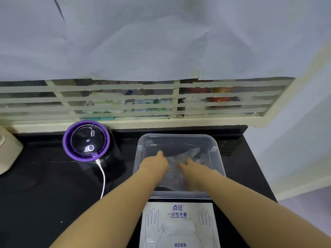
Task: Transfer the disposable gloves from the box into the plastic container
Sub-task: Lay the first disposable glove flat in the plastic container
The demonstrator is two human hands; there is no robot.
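Hands [155, 162] on gloves [186, 156] inside container [219, 158]

Home kitchen: black countertop [44, 185], pantry clutter.

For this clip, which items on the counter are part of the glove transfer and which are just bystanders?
Part of the job:
- plastic container
- disposable gloves inside it
- glove box, nearest the camera
- left hand and right hand, both in the container on the gloves

Just lying about:
- purple round device
- its white cable
- beige object at the left edge
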